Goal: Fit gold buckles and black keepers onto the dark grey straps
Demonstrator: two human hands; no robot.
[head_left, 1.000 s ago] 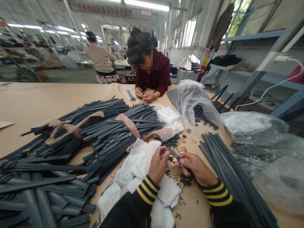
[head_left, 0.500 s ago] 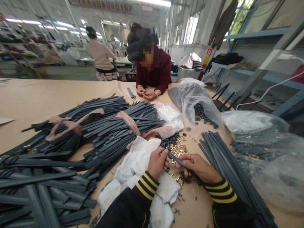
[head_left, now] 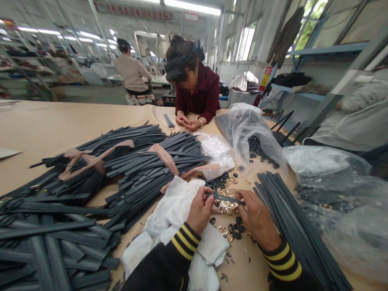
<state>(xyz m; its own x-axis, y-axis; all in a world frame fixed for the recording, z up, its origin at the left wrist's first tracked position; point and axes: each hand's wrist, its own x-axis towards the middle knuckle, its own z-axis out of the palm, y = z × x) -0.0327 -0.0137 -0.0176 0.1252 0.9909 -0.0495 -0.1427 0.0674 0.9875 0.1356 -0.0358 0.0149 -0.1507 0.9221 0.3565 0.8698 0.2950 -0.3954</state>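
While the left hand point(head_left: 201, 210) pinches one end of a dark strap point(head_left: 226, 198), the right hand point(head_left: 256, 218) grips its other end; gold buckles point(head_left: 226, 206) lie beneath on the desk point(head_left: 60, 125).

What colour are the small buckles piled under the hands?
Gold metal buckles, beside black loops; head view shows them.

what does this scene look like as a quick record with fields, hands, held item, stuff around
left hand: pinches one end of the dark strap
right hand: holds the strap's other end
under hands: gold buckles, black loops
left side: strap bundles, white cloth
right side: strap row, plastic bags
across table: co-worker
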